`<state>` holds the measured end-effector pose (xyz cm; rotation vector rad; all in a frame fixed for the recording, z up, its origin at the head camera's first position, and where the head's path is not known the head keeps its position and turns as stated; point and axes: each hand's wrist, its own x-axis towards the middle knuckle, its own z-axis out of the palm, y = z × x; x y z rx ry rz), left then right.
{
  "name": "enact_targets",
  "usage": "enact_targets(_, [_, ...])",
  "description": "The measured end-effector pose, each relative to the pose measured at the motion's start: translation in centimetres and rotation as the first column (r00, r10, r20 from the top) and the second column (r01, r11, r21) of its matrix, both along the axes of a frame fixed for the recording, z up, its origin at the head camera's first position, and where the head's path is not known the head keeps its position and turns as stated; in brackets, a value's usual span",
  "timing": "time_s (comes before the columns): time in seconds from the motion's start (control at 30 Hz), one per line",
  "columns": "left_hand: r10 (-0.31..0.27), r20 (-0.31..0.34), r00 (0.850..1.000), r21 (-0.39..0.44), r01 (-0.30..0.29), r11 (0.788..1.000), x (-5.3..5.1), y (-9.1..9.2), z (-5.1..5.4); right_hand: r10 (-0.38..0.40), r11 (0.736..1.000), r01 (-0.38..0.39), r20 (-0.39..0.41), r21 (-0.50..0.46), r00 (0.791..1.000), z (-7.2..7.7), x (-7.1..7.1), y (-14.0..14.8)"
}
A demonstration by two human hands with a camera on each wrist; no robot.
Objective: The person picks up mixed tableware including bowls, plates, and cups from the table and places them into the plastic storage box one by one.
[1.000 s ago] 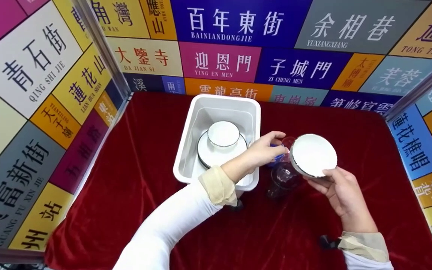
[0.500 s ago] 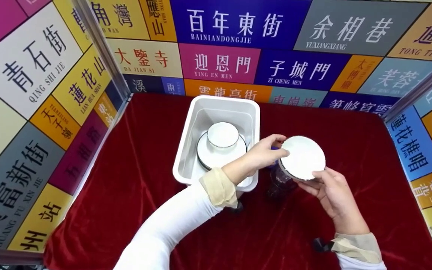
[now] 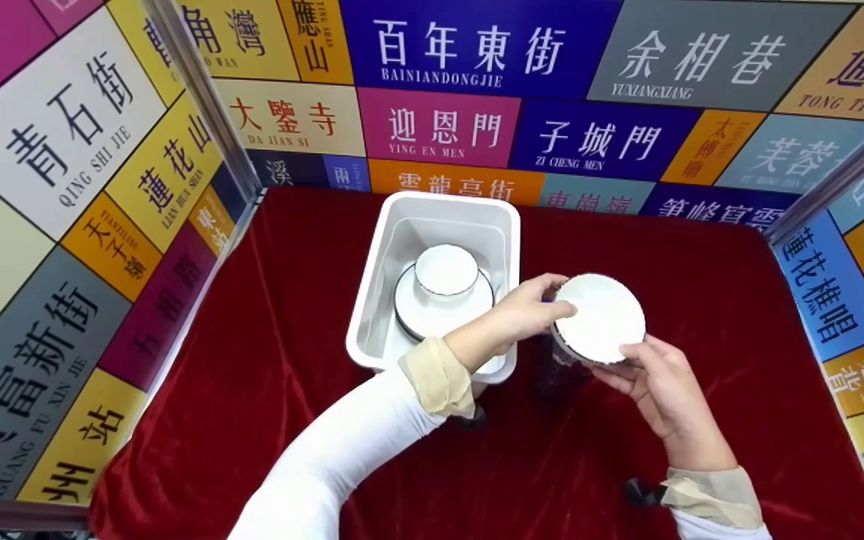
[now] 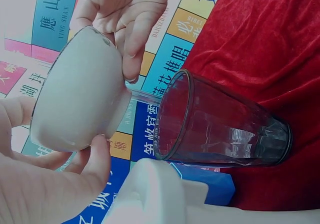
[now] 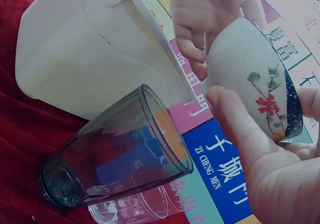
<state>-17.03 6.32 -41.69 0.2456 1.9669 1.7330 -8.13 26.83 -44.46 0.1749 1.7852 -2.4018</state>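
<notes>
Both hands hold one white bowl (image 3: 601, 319) above the red cloth, right of the tub. My left hand (image 3: 526, 307) pinches its left rim, thumb inside. On the opposite side my right hand (image 3: 668, 382) grips the rim, thumb on top and fingers underneath. The right wrist view shows a red flower with green leaves on the outside of the bowl (image 5: 250, 69). Below the bowl a tall dark see-through glass (image 4: 225, 126) stands upright on the cloth; in the head view the bowl mostly hides it.
A white tub (image 3: 379, 300) stands left of the glass, with a smaller white bowl (image 3: 447, 268) on dark-rimmed plates (image 3: 432, 319) inside. Near the glass are a clear cup (image 5: 127, 209) and a blue object (image 4: 207, 181). Sign-printed panels (image 3: 477, 45) wall the red cloth (image 3: 289, 285).
My right hand has brought the bowl leftward to my left hand, which now grips its left rim. The bowl now covers most of the glass in the head view.
</notes>
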Motion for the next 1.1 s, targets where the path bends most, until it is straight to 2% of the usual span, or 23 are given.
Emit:
enact_targets(0.53, [-0.007, 0.048, 0.999, 0.059, 0.004, 0.998, -0.23, 0.0, -0.36, 0.023, 1.0, -0.023, -0.004, 0.015, 1.0, 0.09, 0.28, 0.09])
enact_targets(0.87, [0.016, 0.082, 0.997, 0.087, -0.023, 0.996, -0.28, -0.47, -0.43, 0.082, 0.997, -0.082, -0.023, -0.007, 0.996, -0.19, 0.33, -0.11])
enact_targets(1.1, [0.035, 0.105, 0.994, 0.093, -0.045, 0.995, -0.41, -0.61, -0.45, 0.073, 0.997, -0.073, -0.011, -0.011, 0.997, -0.44, 0.36, -0.46])
